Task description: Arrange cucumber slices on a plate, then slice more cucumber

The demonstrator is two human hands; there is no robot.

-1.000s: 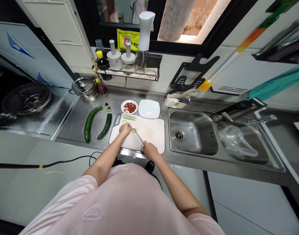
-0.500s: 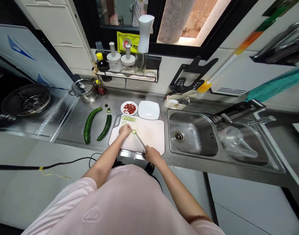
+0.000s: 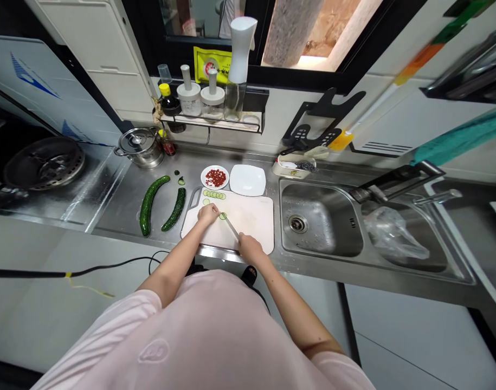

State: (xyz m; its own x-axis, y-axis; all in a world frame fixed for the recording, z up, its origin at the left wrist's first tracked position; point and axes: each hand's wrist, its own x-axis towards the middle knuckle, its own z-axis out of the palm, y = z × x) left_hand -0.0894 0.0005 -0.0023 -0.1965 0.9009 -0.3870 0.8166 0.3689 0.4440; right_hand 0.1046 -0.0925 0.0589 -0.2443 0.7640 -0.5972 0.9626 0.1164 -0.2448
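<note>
My right hand (image 3: 250,248) is wrapped round the handle of a knife (image 3: 232,228), whose blade points up and left over the white cutting board (image 3: 251,219). A thin cucumber slice (image 3: 223,216) is at the blade's tip. Just left of that slice, the fingers of my left hand (image 3: 207,214) are pinched together; what they hold, if anything, is too small to tell. Overlapping cucumber slices (image 3: 214,194) lie in a row at the board's upper left, with a single slice (image 3: 206,201) below them.
Two cucumbers (image 3: 150,206) (image 3: 175,210) lie left of the board. Behind it stand a plate of chopped red pieces (image 3: 215,177) and a white square plate (image 3: 248,180). A steel sink (image 3: 321,219) is at the right, a lidded pot (image 3: 140,147) at the back left.
My right hand and the knife have shifted slightly left and up. My left hand has stayed nearly in place beside the slice, and the camera view has moved a little.
</note>
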